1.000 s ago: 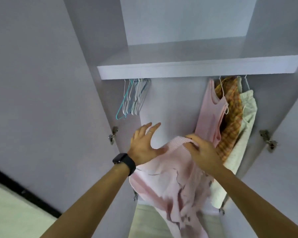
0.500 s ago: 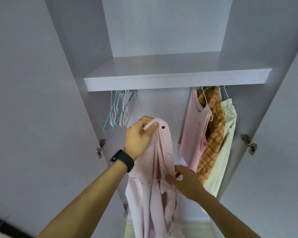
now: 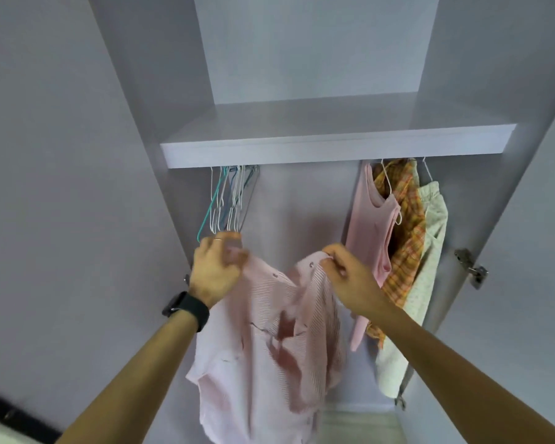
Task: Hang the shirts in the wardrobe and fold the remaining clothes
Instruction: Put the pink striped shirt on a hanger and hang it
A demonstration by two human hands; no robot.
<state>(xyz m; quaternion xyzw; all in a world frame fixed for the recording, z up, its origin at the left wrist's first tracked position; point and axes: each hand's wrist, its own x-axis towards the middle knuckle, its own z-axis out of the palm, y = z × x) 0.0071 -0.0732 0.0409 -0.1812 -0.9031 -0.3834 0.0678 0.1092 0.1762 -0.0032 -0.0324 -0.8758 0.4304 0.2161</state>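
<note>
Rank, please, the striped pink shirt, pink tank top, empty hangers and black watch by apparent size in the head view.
1. striped pink shirt, though nearest the camera
2. pink tank top
3. empty hangers
4. black watch

left forearm (image 3: 132, 376): bare | right forearm (image 3: 462, 363): bare | left wrist: black smartwatch (image 3: 186, 307), broad black band | left hand (image 3: 217, 267): thin ring (image 3: 217, 240) on one finger

Soft, even, cool light; faint shadow under the shelf (image 3: 334, 149). Wide-angle bending at the edges, slight motion blur at 7 o'clock.
</note>
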